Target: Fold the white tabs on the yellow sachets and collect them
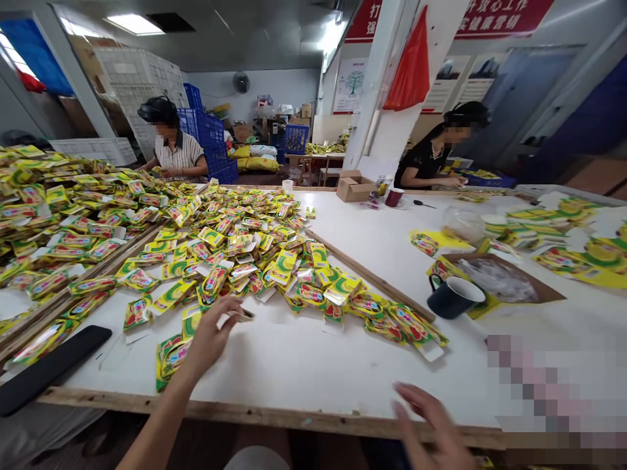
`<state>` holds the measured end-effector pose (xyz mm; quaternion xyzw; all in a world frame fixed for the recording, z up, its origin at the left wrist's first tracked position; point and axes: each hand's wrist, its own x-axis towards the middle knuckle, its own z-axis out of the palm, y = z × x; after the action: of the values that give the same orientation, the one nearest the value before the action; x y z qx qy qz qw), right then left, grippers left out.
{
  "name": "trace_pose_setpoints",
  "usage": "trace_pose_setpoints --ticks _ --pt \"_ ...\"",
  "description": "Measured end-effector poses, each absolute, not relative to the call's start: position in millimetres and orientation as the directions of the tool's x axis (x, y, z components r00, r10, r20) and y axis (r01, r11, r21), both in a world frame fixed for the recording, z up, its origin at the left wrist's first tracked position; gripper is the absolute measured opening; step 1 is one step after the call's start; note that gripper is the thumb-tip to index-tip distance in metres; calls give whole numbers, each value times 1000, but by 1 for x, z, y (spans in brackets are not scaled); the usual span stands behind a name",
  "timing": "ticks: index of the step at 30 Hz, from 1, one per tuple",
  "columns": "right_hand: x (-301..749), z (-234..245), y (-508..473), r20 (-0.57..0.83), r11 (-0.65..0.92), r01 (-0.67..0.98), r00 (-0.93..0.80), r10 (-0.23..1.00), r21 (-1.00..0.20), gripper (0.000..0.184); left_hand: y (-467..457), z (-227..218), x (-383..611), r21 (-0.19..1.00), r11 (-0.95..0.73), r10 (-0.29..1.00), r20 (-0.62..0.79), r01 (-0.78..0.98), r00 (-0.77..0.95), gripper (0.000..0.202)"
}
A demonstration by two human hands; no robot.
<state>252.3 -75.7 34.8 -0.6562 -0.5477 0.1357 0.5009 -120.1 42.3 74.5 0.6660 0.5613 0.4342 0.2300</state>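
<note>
My left hand [213, 336] is closed in a pinch on a small carton [245, 314], seen end-on with a dark end and a pale edge. Just beyond it spreads a heap of flat yellow-and-green printed cartons [284, 266], several with white flaps sticking out. More cartons [171, 356] lie beside and partly behind the left wrist. Over the table's near edge, my right hand [431, 424] is slightly blurred, its thumb and fingers apart with nothing between them.
Wooden strips [367, 274] divide the white table [304, 365]. A dark mug [453, 297] stands right, beside an opened box [499, 277] of clear plastic. A black phone-like slab [53, 365] lies left. Two people, one in a striped shirt [181, 156], work across the table.
</note>
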Motion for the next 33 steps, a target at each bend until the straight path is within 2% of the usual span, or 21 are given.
trace_pose_setpoints --ticks 2,5,7,10,13,16,18,20,22,26,28,33 --pt "210 31 -49 316 187 467 215 924 -864 28 35 77 -93 906 -309 948 269 290 168 15" --pt "160 28 -16 176 173 228 -6 984 -958 35 28 71 -61 984 -173 913 178 -47 366 17" --pt "142 28 -5 71 76 17 -200 977 -997 44 25 63 -45 979 -85 880 160 -184 447 18" --pt "131 30 -6 -33 -151 -245 -428 903 -958 56 22 52 -28 946 5 889 145 -325 434 20" --pt "128 27 -14 -85 -251 -357 -420 904 -900 62 22 43 -16 911 61 920 107 -408 377 20" --pt "124 17 -17 -122 -262 -409 -338 933 -874 65 24 34 -9 905 85 945 59 -418 321 20" --pt "123 10 -14 -137 -237 -447 -244 960 -863 66 26 28 -7 913 70 971 30 -402 237 28" --pt "124 4 -9 -113 -151 -450 -111 987 -880 66 25 22 -8 929 28 992 18 -368 122 33" --pt "127 -1 -5 -56 -54 -359 -4 998 -932 62 21 16 -10 953 -23 997 44 -301 62 32" --pt "133 -3 -6 36 46 -100 98 994 -994 50 8 12 -16 990 -66 975 90 -121 201 37" --pt "134 0 -8 61 65 -37 92 994 -997 44 2 12 -18 995 -64 968 82 -82 238 36" --pt "136 9 -9 63 65 31 -57 996 -997 29 0 5 -30 997 -18 967 37 -75 252 37"
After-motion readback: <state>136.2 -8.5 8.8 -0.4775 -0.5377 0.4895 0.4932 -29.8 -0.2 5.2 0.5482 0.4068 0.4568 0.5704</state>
